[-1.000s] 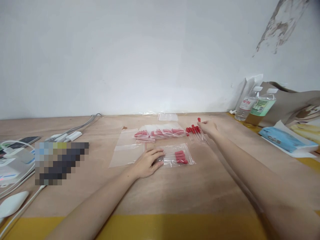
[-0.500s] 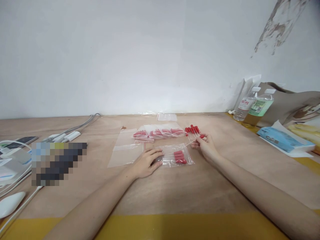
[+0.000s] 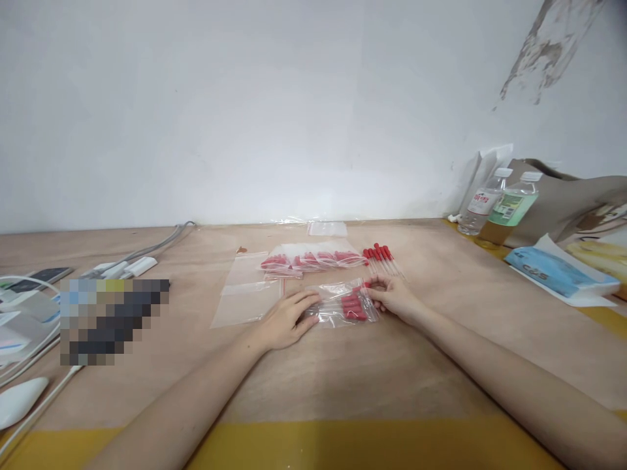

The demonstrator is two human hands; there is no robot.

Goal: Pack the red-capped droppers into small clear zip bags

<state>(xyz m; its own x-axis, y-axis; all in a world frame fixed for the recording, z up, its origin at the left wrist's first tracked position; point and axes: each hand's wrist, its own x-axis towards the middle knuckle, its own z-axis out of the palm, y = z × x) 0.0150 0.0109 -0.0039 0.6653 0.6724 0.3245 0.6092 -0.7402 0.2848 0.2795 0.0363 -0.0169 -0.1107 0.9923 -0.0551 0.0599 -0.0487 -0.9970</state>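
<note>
A small clear zip bag (image 3: 343,305) with several red-capped droppers inside lies on the wooden table (image 3: 343,372). My left hand (image 3: 287,318) rests flat on the bag's left end, pinning it. At the bag's right opening, my right hand (image 3: 392,297) holds a red-capped dropper (image 3: 361,287) and pushes it in. A loose bunch of red-capped droppers (image 3: 383,258) lies just behind my right hand. Filled bags of droppers (image 3: 313,259) sit in a row further back.
Empty clear bags (image 3: 245,290) lie to the left of the filled ones. Cables, chargers and a white mouse (image 3: 19,398) crowd the left edge. Two bottles (image 3: 499,202), a beige bag and a blue packet (image 3: 553,271) stand at the right.
My right hand picked one dropper from the loose bunch and brought it toward me to the open end of the bag. My left hand stayed on the bag.
</note>
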